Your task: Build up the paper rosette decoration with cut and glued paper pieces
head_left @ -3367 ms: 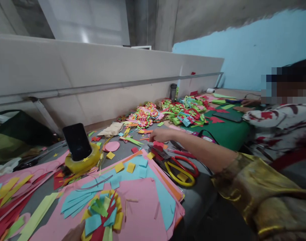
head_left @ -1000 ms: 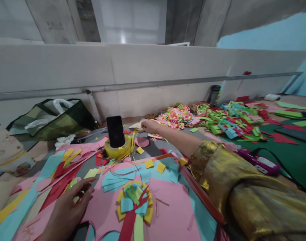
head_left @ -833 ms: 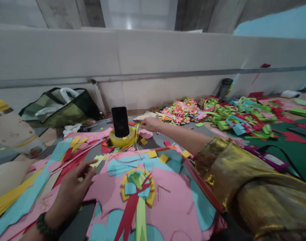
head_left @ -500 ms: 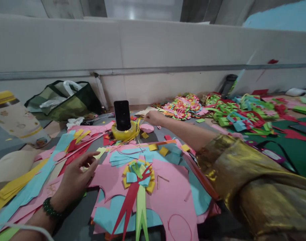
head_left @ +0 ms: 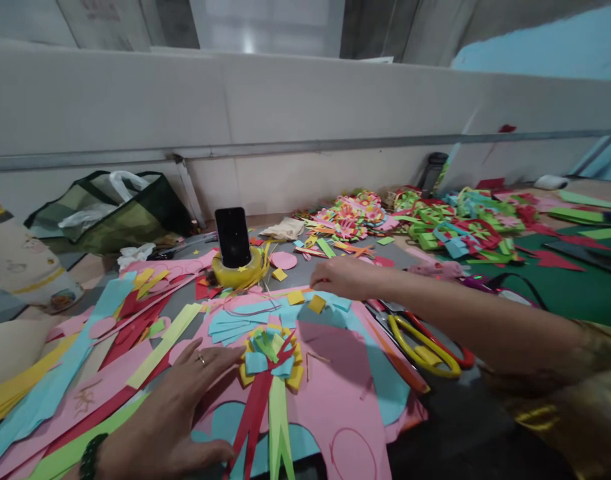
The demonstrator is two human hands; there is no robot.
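A paper rosette (head_left: 269,357) of yellow, blue and green loops with red and green tails lies on a pink sheet (head_left: 335,407). My left hand (head_left: 185,407) rests flat on the pink paper just left of it, fingers spread, a ring on one finger. My right hand (head_left: 341,277) reaches across to the far edge of the blue paper (head_left: 380,380), fingers curled down beside small yellow squares (head_left: 316,304). What the fingertips pinch, if anything, is hidden.
A dark phone (head_left: 233,237) stands in a yellow tape roll (head_left: 238,273). Yellow and red scissors (head_left: 425,340) lie under my right forearm. Paper flowers (head_left: 350,217) and green-red cuttings (head_left: 460,227) are piled behind. Green bag (head_left: 110,213) at left, green sheet (head_left: 560,287) at right.
My right hand drew back from beside the phone to the yellow squares. My left hand slid right and lies flat by the rosette. The scissors have come into sight.
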